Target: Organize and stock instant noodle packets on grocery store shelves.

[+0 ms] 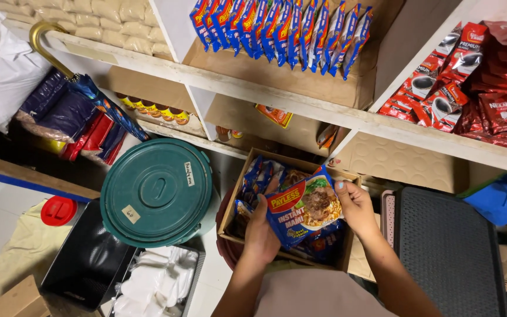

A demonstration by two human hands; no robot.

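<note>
Both my hands hold one blue noodle packet [303, 208] with a picture of a noodle bowl on it, just above an open cardboard box [234, 196] on the floor. My left hand [260, 230] grips the packet's lower left side. My right hand [354, 205] pinches its right edge. Several more blue packets [256, 179] lie inside the box under the held one. A row of the same kind of blue packets [283, 32] stands upright on the white shelf above.
A green round bin lid [155, 192] sits left of the box. Red sachets [470, 82] fill the right shelf. A black ridged mat [447, 249] lies at right, a tray of white bags [151, 282] at lower left, an umbrella [89, 88] leans at upper left.
</note>
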